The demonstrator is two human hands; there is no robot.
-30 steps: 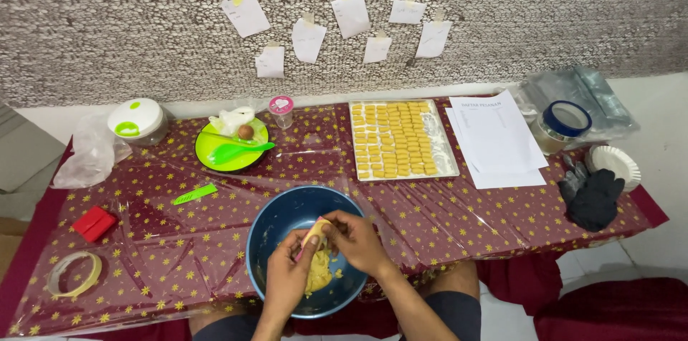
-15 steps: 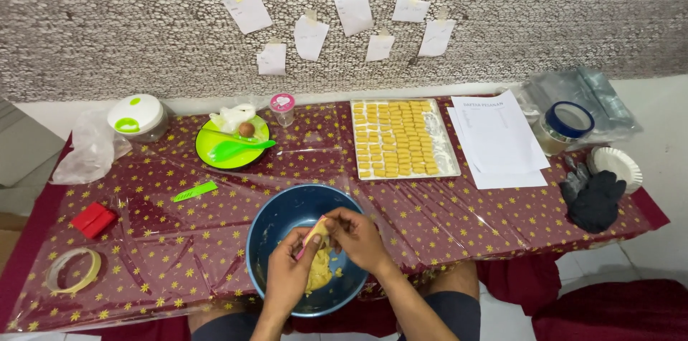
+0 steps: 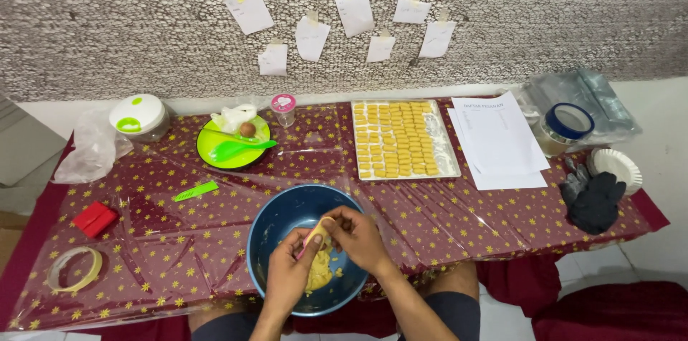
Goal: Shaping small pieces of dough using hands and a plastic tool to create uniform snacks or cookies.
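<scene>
A blue bowl (image 3: 276, 223) stands at the table's near edge with yellow dough (image 3: 320, 273) in its bottom. Over it, my left hand (image 3: 288, 276) and my right hand (image 3: 358, 239) together pinch a small pale roll of dough (image 3: 317, 232). Both hands have their fingers closed on that piece. Further back lies a tray (image 3: 449, 162) filled with rows of several small yellow dough pieces (image 3: 398, 139).
A green plate (image 3: 215, 158) with a green spoon (image 3: 240, 147) sits back left, by a white lidded tub (image 3: 138, 115) and a small jar (image 3: 284, 108). A red box (image 3: 94, 218), tape roll (image 3: 72, 269), papers (image 3: 498, 140), black gloves (image 3: 593, 201) and paper plate (image 3: 616, 167) lie around.
My hands have kept working the small dough piece over the bowl; their position has barely shifted. Nothing else on the table has moved.
</scene>
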